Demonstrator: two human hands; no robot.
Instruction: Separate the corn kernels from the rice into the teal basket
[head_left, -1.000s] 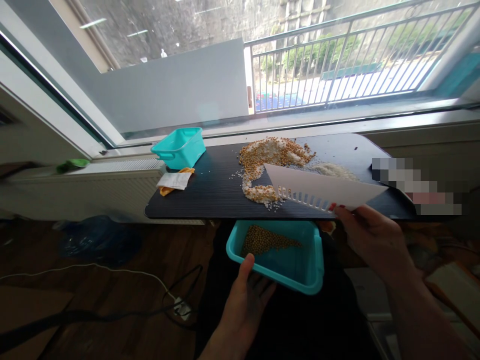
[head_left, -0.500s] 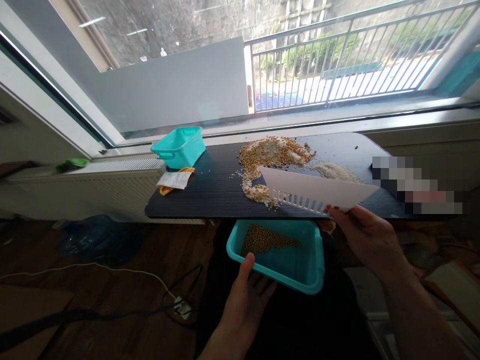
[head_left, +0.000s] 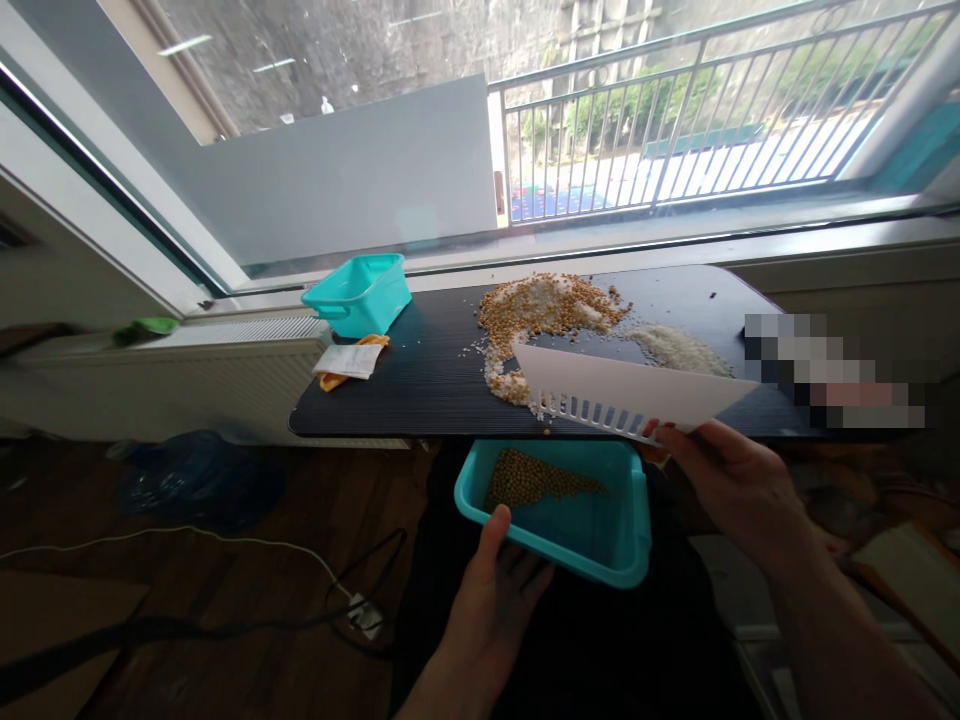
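Note:
My left hand grips the near rim of a teal tub held below the front edge of the black table; yellow beans lie in the tub. My right hand pinches a white slotted scraper that stands on edge on the table. Its slots sit at the table's front edge, just above the tub. A mixed heap of beans and white grains lies behind the scraper, with a trail running down to its left end.
A second teal tub stands at the table's back left, next to a white packet. A patch of white grains lies at the right. Cables cross the wooden floor on the left. A window and railing are beyond.
My right hand has dragged the scraper a little to the left and toward the table's front edge, pushing some grains along. The left hand and tub have barely moved.

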